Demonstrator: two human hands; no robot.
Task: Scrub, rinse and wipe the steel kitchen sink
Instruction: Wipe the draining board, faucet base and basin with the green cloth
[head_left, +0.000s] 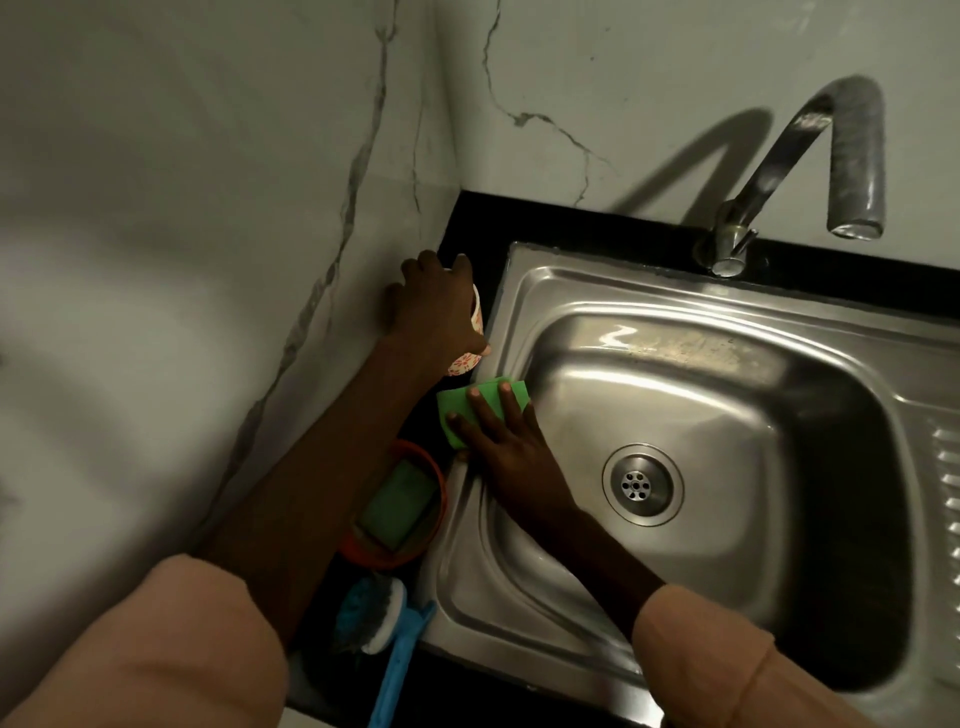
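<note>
The steel sink (519, 291) fills the right half of the view, its drain (642, 484) in the bowl's middle. My right hand (506, 447) lies flat with spread fingers on a green cloth (457, 410), pressing it onto the sink's left rim. My left hand (439, 306) grips a white cup with an orange flower pattern (465, 361) on the black counter, just left of the sink's rim and against the wall.
A steel tap (779, 156) arches over the sink's back edge. Left of the sink stand an orange holder (436, 470) with a green sponge (400, 512) in it and a blue scrubbing brush (379, 618). Marble-look wall tiles close in the left and back.
</note>
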